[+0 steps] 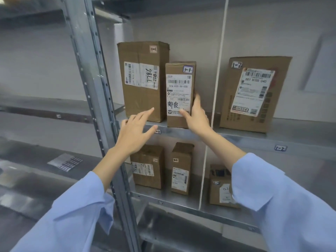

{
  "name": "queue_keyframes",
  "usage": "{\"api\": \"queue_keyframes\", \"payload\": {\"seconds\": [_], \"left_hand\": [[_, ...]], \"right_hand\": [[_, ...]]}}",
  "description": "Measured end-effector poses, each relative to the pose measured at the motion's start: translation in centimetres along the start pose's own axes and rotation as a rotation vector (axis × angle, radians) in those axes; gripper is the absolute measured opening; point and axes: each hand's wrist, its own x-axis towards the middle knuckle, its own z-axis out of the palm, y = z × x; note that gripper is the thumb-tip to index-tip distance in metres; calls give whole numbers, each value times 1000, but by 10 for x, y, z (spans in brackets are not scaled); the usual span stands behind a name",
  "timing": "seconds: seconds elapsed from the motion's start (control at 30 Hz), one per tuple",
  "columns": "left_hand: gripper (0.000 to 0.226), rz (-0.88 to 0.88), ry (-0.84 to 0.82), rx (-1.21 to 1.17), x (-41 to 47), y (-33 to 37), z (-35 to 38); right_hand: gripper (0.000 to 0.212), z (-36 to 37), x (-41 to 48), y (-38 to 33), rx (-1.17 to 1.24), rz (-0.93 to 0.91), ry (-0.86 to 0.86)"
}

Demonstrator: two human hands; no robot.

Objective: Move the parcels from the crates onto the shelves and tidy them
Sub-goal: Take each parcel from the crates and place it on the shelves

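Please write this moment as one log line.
step: tidying upper shelf | right hand: holds small parcel | left hand: open by tall parcel

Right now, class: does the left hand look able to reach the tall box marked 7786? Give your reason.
Probably yes. The left hand is open, its fingertips near the lower front of the tall box, nothing between them. The right hand grips the small box beside it.

The tall box (143, 99) reads "7786", small box (180, 70) "516-K20-00-030", right box (234, 99) "507 N705 040".
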Motion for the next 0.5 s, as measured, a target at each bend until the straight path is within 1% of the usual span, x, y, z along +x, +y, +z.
{"api": "queue_keyframes", "payload": {"seconds": [0.27,0.5], "left_hand": [[60,68,-62,-73,7,-34,6],[60,125,-119,-148,-1,-43,8]], "right_hand": [[78,7,16,-10,-73,147,69],[85,5,6,-11,-46,135,163]]}}
